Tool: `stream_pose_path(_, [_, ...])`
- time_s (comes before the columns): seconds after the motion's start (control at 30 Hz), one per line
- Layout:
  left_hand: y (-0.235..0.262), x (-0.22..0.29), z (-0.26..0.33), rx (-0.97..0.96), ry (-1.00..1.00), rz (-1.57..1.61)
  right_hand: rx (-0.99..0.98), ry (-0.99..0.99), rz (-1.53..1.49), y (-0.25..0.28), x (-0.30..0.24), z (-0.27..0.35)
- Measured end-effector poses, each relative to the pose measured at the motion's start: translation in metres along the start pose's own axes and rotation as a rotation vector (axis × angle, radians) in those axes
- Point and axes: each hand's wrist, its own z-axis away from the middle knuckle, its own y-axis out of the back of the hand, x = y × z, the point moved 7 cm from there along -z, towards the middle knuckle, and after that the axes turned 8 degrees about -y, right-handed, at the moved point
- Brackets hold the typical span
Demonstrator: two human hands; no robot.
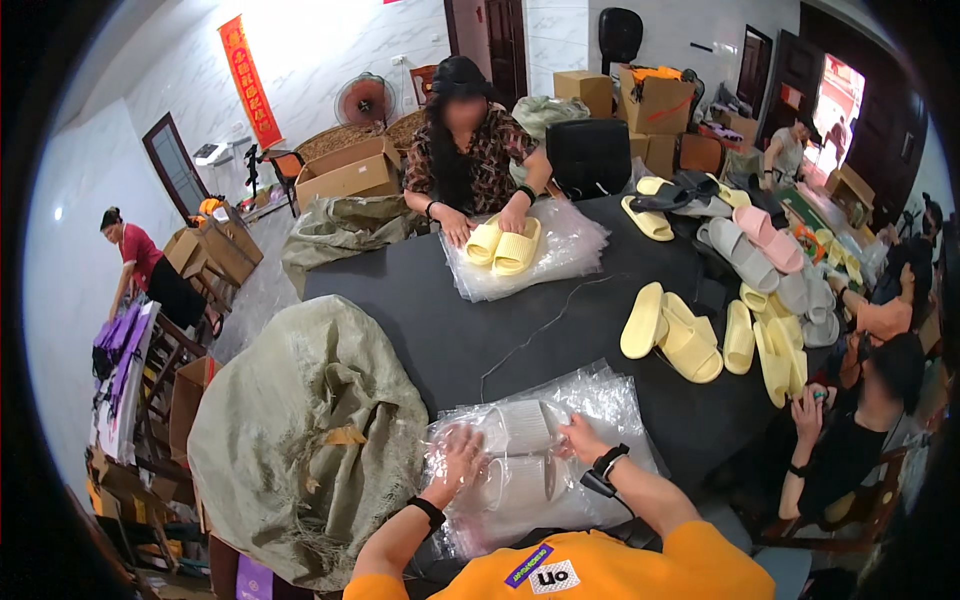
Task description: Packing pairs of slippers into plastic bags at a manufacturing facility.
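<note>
In front of me lies a pair of light grey slippers (519,428), side by side under clear plastic, on a stack of clear plastic bags (610,395). My left hand (457,462) rests fairly flat on the plastic at the slippers' left ends, fingers stretched out. At their right side, my right hand (582,438) is closed on the edge of the clear bag, close to the upper slipper. Its fingertips are partly hidden. Across the table, a co-worker's hands hold a pair of yellow slippers (516,250) on another stack of plastic bags (575,250).
A large grey-green woven sack (300,440) bulges beside the table's left edge. Loose yellow slippers (690,345) and grey slippers (740,255) pile up on the right of the black table (400,290). Another person (860,420) sits at the right. Cardboard boxes (350,170) stand behind.
</note>
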Motion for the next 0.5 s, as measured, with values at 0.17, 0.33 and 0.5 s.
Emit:
stream_pose_path(0.17, [-0.002,0.033,0.018,-0.034,-0.344,0.126,-0.155,-0.082,-0.061,-0.014,0.02,0.0])
stream_pose_path(0.33, [0.014,0.04,0.005,0.134,-0.239,0.193,-0.186,-0.043,-0.183,-0.037,0.006,0.027])
stream_pose_path(0.5, [0.04,0.046,0.026,0.315,-0.124,-0.007,-0.305,-0.058,0.24,-0.039,-0.015,0.095])
